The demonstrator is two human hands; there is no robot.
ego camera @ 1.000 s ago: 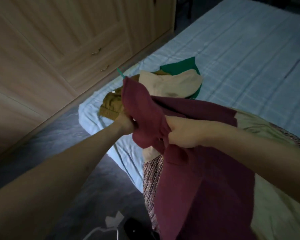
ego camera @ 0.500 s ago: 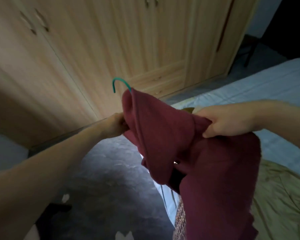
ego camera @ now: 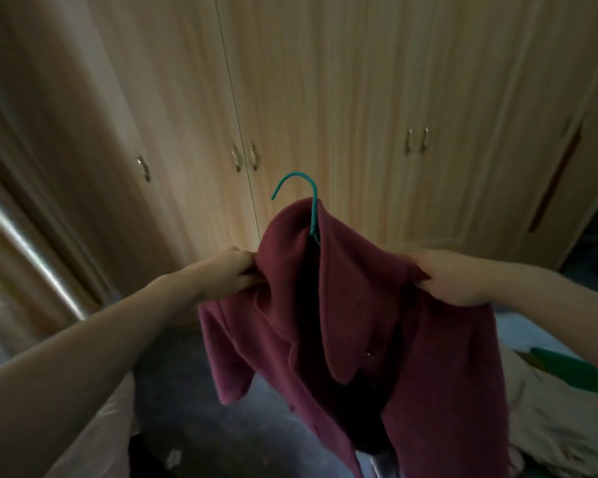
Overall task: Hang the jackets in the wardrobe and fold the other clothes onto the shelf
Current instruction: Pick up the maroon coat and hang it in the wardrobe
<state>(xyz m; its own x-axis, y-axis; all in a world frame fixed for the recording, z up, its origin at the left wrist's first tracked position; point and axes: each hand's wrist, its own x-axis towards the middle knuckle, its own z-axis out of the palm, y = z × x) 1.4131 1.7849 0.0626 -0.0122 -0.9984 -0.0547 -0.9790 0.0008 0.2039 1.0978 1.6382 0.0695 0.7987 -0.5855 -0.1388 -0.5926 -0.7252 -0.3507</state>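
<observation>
Both hands, left hand (ego camera: 233,274) and right hand (ego camera: 453,277), grip the maroon jacket (ego camera: 359,322) on its teal hanger (ego camera: 304,198) before the closed wooden wardrobe (ego camera: 359,98), above grey floor (ego camera: 194,391).

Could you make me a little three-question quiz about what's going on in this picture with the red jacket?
1. True or false: the wardrobe doors are shut.
2. What colour is the hanger hook poking out of the maroon jacket? A) teal B) white C) black
3. Fill in: the left hand and right hand each grip one ____ of the jacket.

Key: 1 true; 2 A; 3 shoulder.
</observation>
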